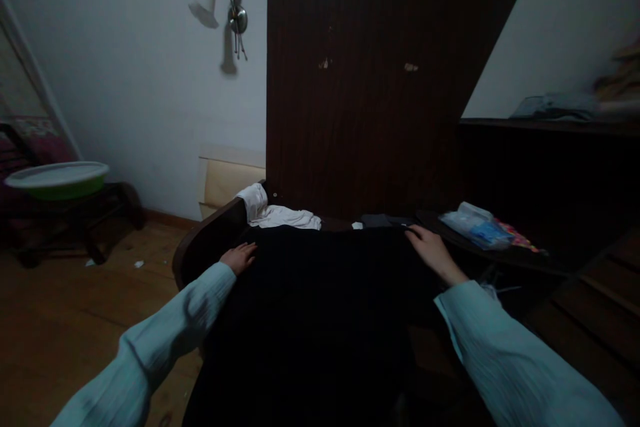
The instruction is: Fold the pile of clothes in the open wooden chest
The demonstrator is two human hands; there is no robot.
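A large black cloth (325, 320) is spread in front of me, its upper edge stretched between my two hands. It is too dark to tell what kind of garment or cloth it is. My left hand (239, 258) is closed on its left side, near a dark wooden armrest (187, 250). At the upper right corner, my right hand (431, 250) pinches the cloth between thumb and fingers. Just beyond the cloth's top edge lie a white cloth (285, 217) and a dark grey cloth (383, 220).
A dark wooden panel (370, 93) stands upright ahead. Plastic packets (477, 225) lie on a dark surface at right. Folded clothes (555, 107) rest on a higher ledge. At left, a green basin (65, 183) with a pale top sits on a low stool (75, 217). A wall lamp (205, 3) hangs above.
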